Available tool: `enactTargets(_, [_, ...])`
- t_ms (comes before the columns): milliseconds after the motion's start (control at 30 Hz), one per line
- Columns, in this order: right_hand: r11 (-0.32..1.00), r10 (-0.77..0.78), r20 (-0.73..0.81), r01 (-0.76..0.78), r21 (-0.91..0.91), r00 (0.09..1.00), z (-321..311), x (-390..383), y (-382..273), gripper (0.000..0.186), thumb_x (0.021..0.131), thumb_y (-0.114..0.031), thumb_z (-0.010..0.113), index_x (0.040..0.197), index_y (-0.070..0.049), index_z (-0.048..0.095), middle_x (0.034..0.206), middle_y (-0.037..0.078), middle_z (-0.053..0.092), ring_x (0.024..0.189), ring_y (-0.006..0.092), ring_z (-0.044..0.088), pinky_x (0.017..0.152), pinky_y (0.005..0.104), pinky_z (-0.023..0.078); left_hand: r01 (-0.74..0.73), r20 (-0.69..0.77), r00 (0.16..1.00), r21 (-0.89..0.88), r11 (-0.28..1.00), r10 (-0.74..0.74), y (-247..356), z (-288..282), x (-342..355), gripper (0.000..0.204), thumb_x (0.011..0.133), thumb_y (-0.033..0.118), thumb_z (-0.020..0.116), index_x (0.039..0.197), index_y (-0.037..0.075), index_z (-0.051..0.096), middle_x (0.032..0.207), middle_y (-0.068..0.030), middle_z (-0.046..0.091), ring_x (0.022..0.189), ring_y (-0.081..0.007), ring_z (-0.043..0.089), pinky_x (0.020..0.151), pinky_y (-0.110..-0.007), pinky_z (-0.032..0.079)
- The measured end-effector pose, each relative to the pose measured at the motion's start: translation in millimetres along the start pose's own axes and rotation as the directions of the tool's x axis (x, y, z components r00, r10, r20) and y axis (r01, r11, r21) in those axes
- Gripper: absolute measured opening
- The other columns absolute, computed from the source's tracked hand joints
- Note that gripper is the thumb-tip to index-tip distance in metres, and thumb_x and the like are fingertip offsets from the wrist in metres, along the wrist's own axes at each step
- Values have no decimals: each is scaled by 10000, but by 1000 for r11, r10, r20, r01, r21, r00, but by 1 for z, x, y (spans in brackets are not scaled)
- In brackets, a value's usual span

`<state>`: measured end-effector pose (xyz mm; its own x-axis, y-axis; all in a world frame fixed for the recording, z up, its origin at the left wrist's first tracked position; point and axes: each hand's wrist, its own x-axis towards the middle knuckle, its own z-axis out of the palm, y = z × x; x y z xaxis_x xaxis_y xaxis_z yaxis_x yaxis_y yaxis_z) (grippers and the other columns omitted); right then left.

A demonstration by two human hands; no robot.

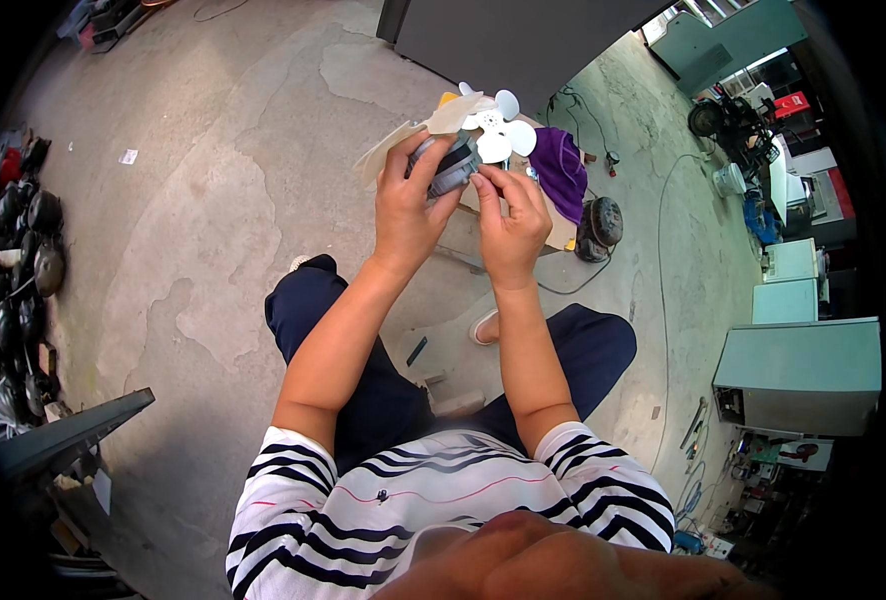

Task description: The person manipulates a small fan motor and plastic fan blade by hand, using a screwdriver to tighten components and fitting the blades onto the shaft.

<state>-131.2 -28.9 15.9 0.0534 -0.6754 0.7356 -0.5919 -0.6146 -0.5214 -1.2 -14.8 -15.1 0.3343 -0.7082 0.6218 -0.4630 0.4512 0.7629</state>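
Concrete floor (223, 200), stained and patchy, fills my view's left. My left hand (403, 205) wraps its grip around a ribbed grey fan motor (448, 165), held raised before me over the floor; my right hand (511, 225) pinches its edge. White rounded plastic blades (503, 130) top it, purple cloth (561, 165) beyond.

stained grey concrete floor (213, 200), daylight; pale green metal cabinets (798, 375) at right, dark round parts (23, 270) piled left, cables (663, 260) trailing across floor.

Fan motor (447, 165) between both hands, cloth (561, 170) right, compressors (18, 270) far left.
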Motion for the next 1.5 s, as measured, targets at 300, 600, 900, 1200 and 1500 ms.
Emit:
enactTargets(300, [992, -98, 11, 98, -79, 995, 0, 2, 0, 170, 898, -137, 772, 1053, -68, 771, 927, 86, 723, 802, 270, 682, 713, 379, 536, 18, 0, 1000, -37, 999, -18, -2, 1, -1, 633, 770, 31, 812, 1370, 110, 624, 1358, -158, 567, 1245, -326, 574, 1008, -410, 511])
enactTargets(600, [965, -134, 142, 162, -206, 981, -5, -6, 0, 378, 895, -270, 784, 1244, -142, 714, 1248, 78, 629, 1115, 279, 590, 987, 436, 438, 100, 9, 995, -109, 989, -100, -2, -2, 0, 656, 772, 48, 821, 1388, 72, 596, 1354, -160, 562, 1262, -325, 570, 1039, -401, 502])
enactTargets(900, [963, -72, 112, 98, -250, 991, -3, -6, 6, 518, 917, -497, 718, 1334, -195, 663, 1367, 112, 562, 1261, 329, 501, 1134, 567, 285, 116, 4, 993, -143, 983, -117, -1, -5, 2, 650, 775, 41, 822, 1385, 73, 598, 1339, -163, 566, 1244, -334, 581, 1041, -403, 495])
enactTargets(1200, [970, -117, 181, 152, -188, 976, -14, -3, 7, 575, 948, -599, 632, 1385, -226, 638, 1445, 124, 506, 1404, 360, 398, 1167, 654, 185, 91, -18, 995, -127, 988, -94, -2, -5, 3, 639, 773, 62, 829, 1373, 81, 610, 1327, -165, 571, 1229, -339, 584, 1018, -411, 505])
enactTargets(1500, [930, -160, 291, 243, -278, 943, -16, -5, 0, 587, 976, -604, 584, 1418, -221, 620, 1511, 156, 457, 1441, 414, 348, 1167, 687, 150, 106, 0, 994, -111, 988, -107, -2, -5, 2, 654, 768, 39, 822, 1381, 68, 596, 1322, -164, 574, 1243, -334, 583, 1024, -401, 507])
